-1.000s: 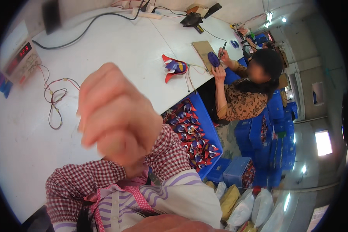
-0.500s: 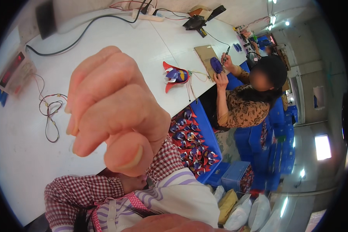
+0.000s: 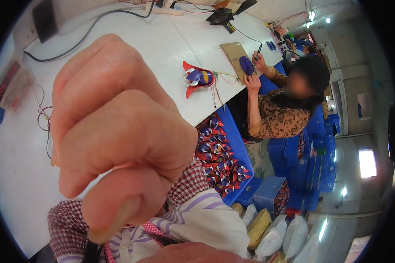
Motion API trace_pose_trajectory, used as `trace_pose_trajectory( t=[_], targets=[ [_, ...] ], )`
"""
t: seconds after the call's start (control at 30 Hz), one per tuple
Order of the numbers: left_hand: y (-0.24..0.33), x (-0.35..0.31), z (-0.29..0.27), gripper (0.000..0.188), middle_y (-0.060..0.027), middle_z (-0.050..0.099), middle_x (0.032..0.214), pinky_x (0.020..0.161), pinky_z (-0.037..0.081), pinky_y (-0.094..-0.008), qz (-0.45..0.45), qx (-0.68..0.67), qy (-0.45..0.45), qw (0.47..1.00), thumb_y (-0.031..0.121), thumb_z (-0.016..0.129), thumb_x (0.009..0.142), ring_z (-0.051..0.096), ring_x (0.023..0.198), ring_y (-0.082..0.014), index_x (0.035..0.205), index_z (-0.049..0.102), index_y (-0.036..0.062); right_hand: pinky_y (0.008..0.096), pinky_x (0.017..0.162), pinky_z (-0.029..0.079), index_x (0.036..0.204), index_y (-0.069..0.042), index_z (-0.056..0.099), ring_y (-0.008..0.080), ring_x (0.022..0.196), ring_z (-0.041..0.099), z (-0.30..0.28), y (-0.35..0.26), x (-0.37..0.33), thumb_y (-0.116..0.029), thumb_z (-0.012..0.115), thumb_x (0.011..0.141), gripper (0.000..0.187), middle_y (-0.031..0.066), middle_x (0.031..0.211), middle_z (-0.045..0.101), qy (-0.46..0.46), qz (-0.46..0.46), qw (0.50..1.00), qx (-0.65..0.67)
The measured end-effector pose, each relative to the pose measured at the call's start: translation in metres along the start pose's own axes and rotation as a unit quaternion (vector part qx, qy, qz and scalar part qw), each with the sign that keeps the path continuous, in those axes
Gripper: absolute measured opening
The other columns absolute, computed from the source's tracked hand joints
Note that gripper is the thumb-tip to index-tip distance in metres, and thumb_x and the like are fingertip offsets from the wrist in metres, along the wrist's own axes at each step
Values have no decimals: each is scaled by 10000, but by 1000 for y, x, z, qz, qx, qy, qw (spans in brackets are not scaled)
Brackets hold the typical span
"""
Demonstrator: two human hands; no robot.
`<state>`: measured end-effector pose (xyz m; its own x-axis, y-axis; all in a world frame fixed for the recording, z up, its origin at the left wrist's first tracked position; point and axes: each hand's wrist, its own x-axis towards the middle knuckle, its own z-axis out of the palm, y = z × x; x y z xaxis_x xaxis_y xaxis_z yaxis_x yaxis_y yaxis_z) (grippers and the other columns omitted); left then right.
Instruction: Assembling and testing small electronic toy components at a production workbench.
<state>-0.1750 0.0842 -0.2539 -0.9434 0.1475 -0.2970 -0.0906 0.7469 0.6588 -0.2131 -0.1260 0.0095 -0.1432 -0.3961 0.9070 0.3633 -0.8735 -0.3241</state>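
Raised very close in front of the head camera, my right hand fills much of the left half. Its fingers are curled into a loose fist, with the thumb below them. Nothing shows in its grasp. A checked sleeve lies behind its wrist. My left arm's checked sleeve bends at the lower left, while the left hand and its fingers are hidden behind the right. Beyond the right hand, a red, white and purple toy shell with thin wires lies on the white table.
A co-worker holds a purple part and a pen-like soldering tool over a board. A blue bin of similar toy shells stands beside the table. At left is a box with a red display. Sacks stand lower right.
My right hand has come nearer the camera and shifted left and down, its fingers curling tighter. It now covers my left hand, which showed partly before. The view has shifted slightly.
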Motion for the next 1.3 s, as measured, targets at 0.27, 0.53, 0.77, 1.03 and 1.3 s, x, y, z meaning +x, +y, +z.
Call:
trace_pose_trajectory(
  t=[0.27, 0.53, 0.77, 1.03, 1.3],
  targets=[
    [3, 2, 15, 356, -210, 605, 1090, 874, 486, -457, -98, -152, 43, 983, 308, 472, 922, 613, 974, -365, 1173, 508, 58, 300, 593, 380, 705, -72, 570, 210, 712, 465, 7, 8, -7, -161, 749, 743, 204, 43, 772, 527, -33, -28, 999, -24],
    [-2, 0, 5, 391, -179, 624, 1060, 885, 474, -417, 0, -48, 64, 997, 326, 431, 922, 619, 959, -331, 1132, 513, 6, 312, 581, 385, 714, -62, 559, 218, 693, 470, 7, 4, -7, -170, 743, 775, 221, 49, 754, 524, -135, 28, 988, -63],
    [13, -9, -26, 366, -191, 573, 1153, 957, 431, -464, -42, -121, 21, 992, 348, 390, 950, 563, 1108, -352, 1199, 546, 129, 311, 575, 390, 719, -60, 560, 219, 687, 473, 15, 11, -11, -160, 739, 782, 214, 50, 754, 526, -134, 29, 990, -42],
    [9, -12, -35, 371, -184, 577, 1150, 919, 470, -466, -30, -129, 43, 990, 381, 448, 916, 590, 1032, -388, 1147, 551, 110, 311, 575, 392, 713, -63, 553, 222, 697, 474, 21, 22, -18, -153, 734, 775, 212, 48, 760, 521, -66, -8, 998, -22],
    [-1, 0, -5, 339, -178, 556, 1149, 933, 446, -443, 13, -101, 78, 992, 330, 430, 907, 565, 1088, -350, 1170, 569, 168, 329, 578, 378, 701, -70, 538, 228, 686, 463, 10, 15, -12, -159, 733, 762, 223, 42, 742, 507, -133, 32, 990, -45]
  ],
)
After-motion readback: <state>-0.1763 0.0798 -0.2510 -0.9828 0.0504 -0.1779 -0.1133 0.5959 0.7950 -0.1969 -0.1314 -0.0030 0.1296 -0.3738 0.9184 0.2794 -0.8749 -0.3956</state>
